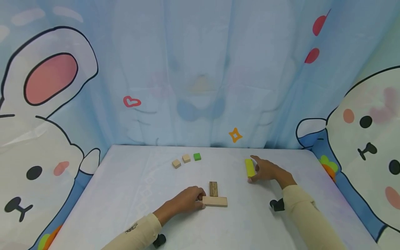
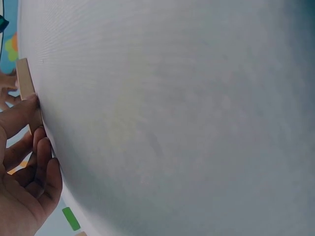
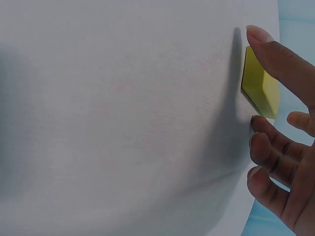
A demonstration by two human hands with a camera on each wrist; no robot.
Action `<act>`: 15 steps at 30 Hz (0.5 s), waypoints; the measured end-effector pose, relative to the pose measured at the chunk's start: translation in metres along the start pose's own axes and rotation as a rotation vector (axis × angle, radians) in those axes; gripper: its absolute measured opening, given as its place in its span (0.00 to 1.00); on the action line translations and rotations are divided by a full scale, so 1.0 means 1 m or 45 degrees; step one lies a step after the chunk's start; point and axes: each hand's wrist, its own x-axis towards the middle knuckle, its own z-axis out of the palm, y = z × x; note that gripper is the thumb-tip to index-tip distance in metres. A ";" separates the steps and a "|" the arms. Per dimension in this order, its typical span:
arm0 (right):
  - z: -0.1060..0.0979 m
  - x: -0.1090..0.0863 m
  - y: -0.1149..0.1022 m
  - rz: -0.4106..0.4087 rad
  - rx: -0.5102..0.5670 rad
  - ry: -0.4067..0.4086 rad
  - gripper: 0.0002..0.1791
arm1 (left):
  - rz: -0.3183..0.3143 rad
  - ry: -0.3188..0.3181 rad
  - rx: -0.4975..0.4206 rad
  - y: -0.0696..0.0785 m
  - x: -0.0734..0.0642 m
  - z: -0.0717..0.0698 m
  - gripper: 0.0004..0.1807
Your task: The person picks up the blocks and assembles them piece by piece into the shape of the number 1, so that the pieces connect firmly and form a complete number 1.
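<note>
In the head view my left hand (image 1: 189, 198) pinches the left end of a pale wooden plank block (image 1: 215, 201) lying on the table. The left wrist view shows the thumb on one face of that plank block (image 2: 27, 81) and fingers behind it. Just beyond it, a darker brown wooden block (image 1: 213, 189) points away, so the two form a T. Farther right, my right hand (image 1: 264, 170) spans a yellow block (image 1: 250, 168), thumb near one end and fingers spread toward the other. In the right wrist view the fingers look loosely bent around the yellow block (image 3: 258, 83).
Two small pale wooden cubes (image 1: 176, 164) and a green cube (image 1: 197, 157) sit in a row at the back of the white table (image 1: 125, 194). Behind it hangs a blue cartoon-print curtain (image 1: 200, 69). Dark wrist devices (image 1: 277, 205) show beneath both sleeves.
</note>
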 end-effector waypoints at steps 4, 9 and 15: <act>-0.001 0.005 0.000 -0.001 0.033 -0.026 0.70 | 0.000 -0.004 0.008 -0.001 0.000 0.001 0.16; -0.004 0.008 -0.001 -0.020 0.060 -0.055 0.70 | -0.002 -0.005 0.007 -0.001 0.000 0.000 0.16; -0.005 0.013 0.000 -0.045 0.037 -0.077 0.69 | -0.008 -0.006 0.000 0.000 0.000 -0.001 0.16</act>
